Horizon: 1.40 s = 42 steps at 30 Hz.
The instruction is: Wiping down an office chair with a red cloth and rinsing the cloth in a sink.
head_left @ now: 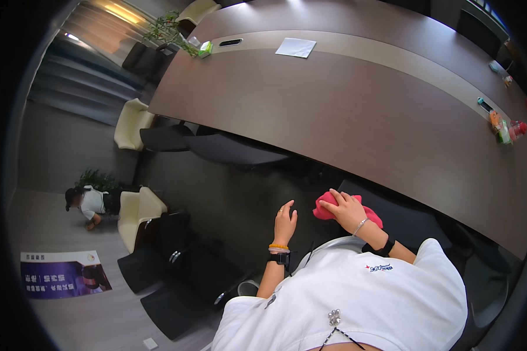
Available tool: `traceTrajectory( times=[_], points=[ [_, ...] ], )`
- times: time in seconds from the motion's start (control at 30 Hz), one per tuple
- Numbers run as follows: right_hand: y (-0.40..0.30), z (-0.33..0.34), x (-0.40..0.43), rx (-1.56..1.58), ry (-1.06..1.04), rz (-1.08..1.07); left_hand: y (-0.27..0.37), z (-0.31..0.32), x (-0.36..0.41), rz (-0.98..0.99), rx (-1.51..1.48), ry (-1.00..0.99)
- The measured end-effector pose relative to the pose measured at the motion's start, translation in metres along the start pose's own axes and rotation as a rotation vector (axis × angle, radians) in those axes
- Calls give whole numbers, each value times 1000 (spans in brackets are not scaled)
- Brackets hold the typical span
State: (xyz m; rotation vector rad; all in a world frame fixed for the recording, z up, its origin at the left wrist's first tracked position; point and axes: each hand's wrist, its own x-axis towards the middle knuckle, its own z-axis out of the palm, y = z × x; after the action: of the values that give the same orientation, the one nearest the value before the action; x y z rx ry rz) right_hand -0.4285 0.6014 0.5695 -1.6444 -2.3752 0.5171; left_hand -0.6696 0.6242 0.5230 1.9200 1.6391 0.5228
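Note:
In my right hand [348, 210] is a crumpled red cloth [323, 209]; the fingers lie over it and part of it hangs past my wrist. My left hand [285, 221] is raised in the air with its fingers apart and nothing in them. Both hands are in front of my white shirt, short of the near edge of a long brown conference table [333, 109]. On the table's pale centre strip lies a white sheet of paper [296, 47]. A dark oblong device [231, 42] rests to the left of the paper.
A green tissue pack [205, 49] and a plant [164, 27] stand at the table's left end. Snack packets [497, 123] and a red-capped bottle [517, 130] sit at its right. Black chairs [237, 149] line the near edge. Another person [92, 204] is by cream chairs [141, 210].

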Motion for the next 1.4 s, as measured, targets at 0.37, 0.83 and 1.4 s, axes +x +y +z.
traceTrajectory(
  times=[0.37,0.83,1.4],
  points=[
    [-10,-14,-44,-101,118,50,13,12,94,445,-8,-237],
    [-133,75,-288,179,1309,1481,-32,13,122,768,-165,-660],
    [-69,42,-29,-402,808,629,89,-5,68,1124,-195,-119]
  ],
)
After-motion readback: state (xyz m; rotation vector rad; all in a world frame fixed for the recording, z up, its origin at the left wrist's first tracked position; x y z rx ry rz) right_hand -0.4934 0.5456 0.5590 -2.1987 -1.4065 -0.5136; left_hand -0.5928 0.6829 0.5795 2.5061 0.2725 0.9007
